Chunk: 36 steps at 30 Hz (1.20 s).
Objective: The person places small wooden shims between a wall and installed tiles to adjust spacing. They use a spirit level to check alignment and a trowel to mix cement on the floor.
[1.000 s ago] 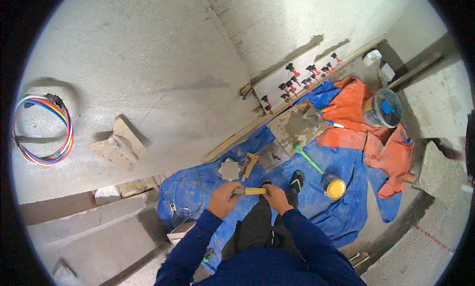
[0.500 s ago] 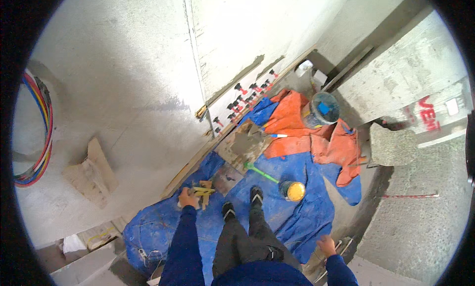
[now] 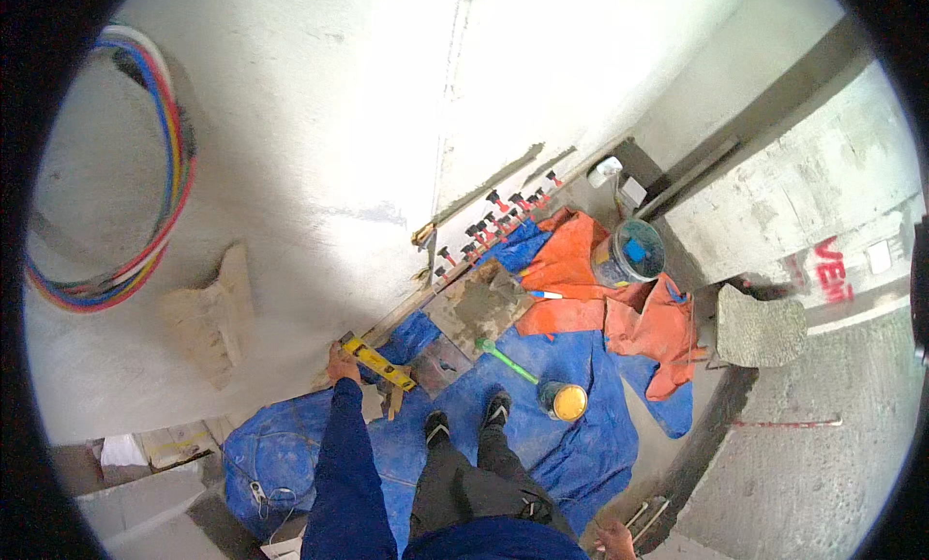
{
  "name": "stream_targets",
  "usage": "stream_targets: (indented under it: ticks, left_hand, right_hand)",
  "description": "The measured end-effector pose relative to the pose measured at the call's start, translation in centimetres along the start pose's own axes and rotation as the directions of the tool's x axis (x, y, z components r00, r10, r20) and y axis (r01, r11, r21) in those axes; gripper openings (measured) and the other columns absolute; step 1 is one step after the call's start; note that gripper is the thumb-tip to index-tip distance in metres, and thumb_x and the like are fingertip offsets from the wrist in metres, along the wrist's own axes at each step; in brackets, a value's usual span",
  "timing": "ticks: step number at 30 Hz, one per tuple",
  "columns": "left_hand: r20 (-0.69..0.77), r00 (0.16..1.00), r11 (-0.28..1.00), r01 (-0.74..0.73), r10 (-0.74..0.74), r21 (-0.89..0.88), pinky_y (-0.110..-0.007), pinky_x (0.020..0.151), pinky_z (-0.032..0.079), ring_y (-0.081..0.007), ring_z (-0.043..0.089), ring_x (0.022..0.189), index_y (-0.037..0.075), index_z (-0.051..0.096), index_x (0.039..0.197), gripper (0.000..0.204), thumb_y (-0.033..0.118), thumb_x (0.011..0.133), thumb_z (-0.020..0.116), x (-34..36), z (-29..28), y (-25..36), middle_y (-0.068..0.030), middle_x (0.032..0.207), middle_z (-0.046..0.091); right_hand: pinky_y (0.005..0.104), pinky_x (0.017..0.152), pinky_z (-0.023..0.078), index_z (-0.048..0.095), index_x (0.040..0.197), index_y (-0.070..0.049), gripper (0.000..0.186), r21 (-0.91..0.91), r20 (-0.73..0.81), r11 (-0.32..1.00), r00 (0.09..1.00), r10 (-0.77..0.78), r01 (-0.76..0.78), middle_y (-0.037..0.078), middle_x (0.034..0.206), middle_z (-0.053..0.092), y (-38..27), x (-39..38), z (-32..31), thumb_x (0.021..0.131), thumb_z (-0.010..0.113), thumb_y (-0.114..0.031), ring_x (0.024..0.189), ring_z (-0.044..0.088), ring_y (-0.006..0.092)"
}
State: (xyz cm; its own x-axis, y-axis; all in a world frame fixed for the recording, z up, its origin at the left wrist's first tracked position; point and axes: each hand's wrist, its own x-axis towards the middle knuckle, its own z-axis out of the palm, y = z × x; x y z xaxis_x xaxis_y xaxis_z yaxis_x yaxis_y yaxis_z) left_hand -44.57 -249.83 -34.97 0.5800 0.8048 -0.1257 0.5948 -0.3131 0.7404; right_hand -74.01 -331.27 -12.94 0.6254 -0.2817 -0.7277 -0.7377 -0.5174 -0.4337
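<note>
My left hand (image 3: 343, 363) grips one end of a yellow spirit level (image 3: 382, 363), which slants down to the right beside the wall's foot. Under the level lie pieces of wood or cardboard (image 3: 394, 401) on a blue tarp (image 3: 426, 463). At the bottom edge, my right hand (image 3: 615, 540) hangs low near some thin rods (image 3: 646, 517); its fingers are blurred. Right of my feet stands a bucket with a yellow top (image 3: 569, 402). A green-handled tool (image 3: 510, 362) lies across the tarp by a mortar-smeared board (image 3: 477, 305).
Black-and-red tile-levelling clamps (image 3: 498, 216) line a strip along the wall base. A large bucket with a blue thing inside (image 3: 629, 253) sits on an orange tarp (image 3: 561, 260). Coiled coloured pipes (image 3: 174, 163) hang on the left wall. A rough slab (image 3: 762, 328) stands at right.
My left hand has lifted the spirit level and moved it up and left, toward the wall. My right hand has dropped toward the lower edge. The view has shifted left.
</note>
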Motion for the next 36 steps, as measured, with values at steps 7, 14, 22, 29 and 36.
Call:
stream_targets:
  ticks: [7, 14, 22, 29, 36]
  left_hand:
    - [0.259, 0.943, 0.945, 0.127, -0.209, 0.301, -0.045, 0.098, 0.053, -0.0327, 0.068, 0.112, 0.008, 0.07, 0.123, 0.042, 0.026, 0.085, 0.072, -8.0, 0.1, -3.8, -0.0147, 0.128, 0.069]
    - [0.622, 0.678, 0.818, -0.054, -0.392, 0.573, -0.049, 0.092, 0.055, -0.0359, 0.07, 0.103, 0.012, 0.079, 0.1, 0.038, 0.044, 0.083, 0.071, -24.8, -3.0, -6.8, -0.0162, 0.105, 0.074]
    - [0.434, 0.881, 0.859, -0.068, -0.187, 0.507, -0.052, 0.082, 0.055, -0.0398, 0.07, 0.089, 0.009, 0.077, 0.096, 0.04, 0.046, 0.09, 0.065, -32.5, -7.4, 2.3, -0.0164, 0.092, 0.074]
    - [-0.886, 0.439, 0.986, 0.141, -0.147, -0.094, -0.044, 0.09, 0.05, -0.0357, 0.064, 0.096, -0.01, 0.066, 0.11, 0.037, 0.026, 0.1, 0.063, -16.9, -32.2, 12.2, -0.0282, 0.107, 0.069]
    - [-0.935, 0.252, 0.8, -0.597, 0.251, 0.054, -0.044, 0.117, 0.034, -0.0328, 0.042, 0.14, -0.003, 0.049, 0.145, 0.05, 0.029, 0.107, 0.048, -2.9, -54.5, 23.0, -0.021, 0.155, 0.04]
  right_hand:
    - [0.0353, 0.056, 0.058, 0.066, 0.12, -0.006, 0.029, 0.22, 0.043, 0.941, 0.966, 0.255, -0.258, 0.012, 0.093, 0.073, -0.8, 1.9, -2.5, 0.093, 0.071, -0.016, 0.069, 0.072, 0.0215]
    - [0.0352, 0.056, 0.06, 0.059, 0.127, 0.004, 0.039, 0.438, 0.171, 0.869, 0.97, 0.172, -0.232, 0.015, 0.091, 0.071, -9.2, 5.7, -7.3, 0.094, 0.069, -0.012, 0.071, 0.072, 0.0243]
    - [0.0332, 0.051, 0.057, 0.058, 0.129, 0.001, 0.042, 0.26, 0.041, 0.965, 0.998, -0.05, 0.037, 0.014, 0.092, 0.069, -17.4, 17.5, -12.4, 0.09, 0.07, -0.011, 0.067, 0.07, 0.0225]
    - [0.0313, 0.048, 0.052, 0.059, 0.122, -0.002, 0.03, 0.306, -0.095, 0.951, 0.995, -0.015, 0.043, 0.009, 0.086, 0.067, -17.7, 18.1, -9.9, 0.094, 0.066, -0.012, 0.061, 0.065, 0.0202]
    - [0.0326, 0.048, 0.05, 0.06, 0.103, -0.002, 0.017, 0.712, 0.219, 0.672, 0.974, 0.061, -0.202, 0.007, 0.082, 0.065, -9.4, 5.4, 1.9, 0.092, 0.067, -0.012, 0.057, 0.057, 0.0146]
